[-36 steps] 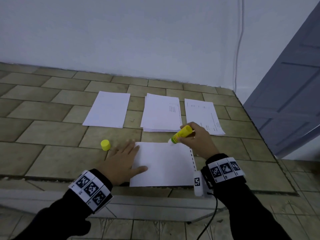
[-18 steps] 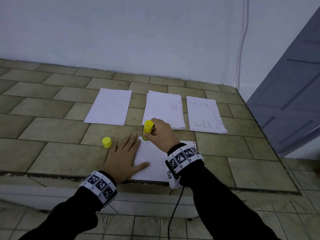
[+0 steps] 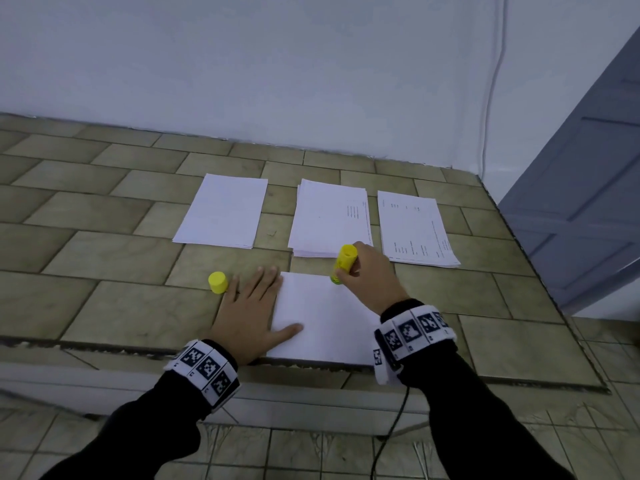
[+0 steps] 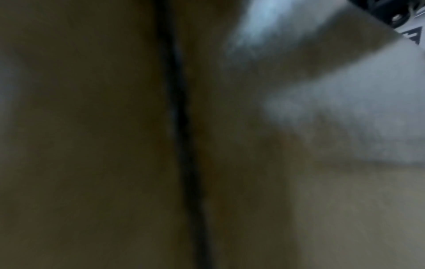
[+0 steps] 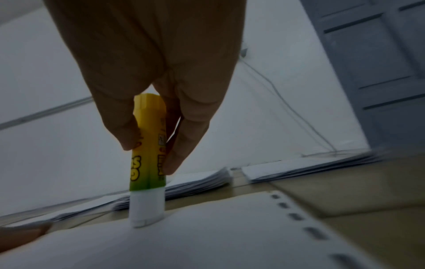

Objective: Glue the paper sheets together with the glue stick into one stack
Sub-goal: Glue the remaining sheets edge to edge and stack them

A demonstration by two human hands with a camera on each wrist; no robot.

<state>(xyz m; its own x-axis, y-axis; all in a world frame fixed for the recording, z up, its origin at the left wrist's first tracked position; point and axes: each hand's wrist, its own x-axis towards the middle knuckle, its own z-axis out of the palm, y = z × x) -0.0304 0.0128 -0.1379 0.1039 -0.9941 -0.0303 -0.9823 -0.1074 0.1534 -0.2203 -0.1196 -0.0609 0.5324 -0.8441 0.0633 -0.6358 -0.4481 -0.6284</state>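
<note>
**Glue stick back toward the right along the sheet's far edge**

Half a second ago the right hand (image 3: pixel 372 277) had the glue stick (image 3: pixel 344 263) at the sheet's far left corner, close to the left fingers; now it has slid right along the far edge, and a gap of bare paper lies between the two hands.

The stick stands nearly upright, its long axis tilted a little, white glue end down on the sheet (image 3: pixel 322 317) and yellow base up. In the right wrist view the thumb and fingers (image 5: pixel 184 145) pinch the barrel (image 5: pixel 148 145) from both sides, tips pointing down toward the paper.

The left hand (image 3: pixel 247 313) lies flat, fingers straight and spread, thumb on the sheet's left edge, the other fingers on the tiled counter (image 3: pixel 104 306). Its wrist view is too blurred to add anything.

The yellow cap (image 3: pixel 218 282) stands just beside the left fingertips. Beyond the right fingers lie the middle stack (image 3: pixel 329 220) and the printed stack (image 3: pixel 412 226); the blank stack (image 3: pixel 223 211) lies beyond the left fingers. A punched strip of holes (image 5: pixel 296 216) runs down the sheet's right edge.
</note>
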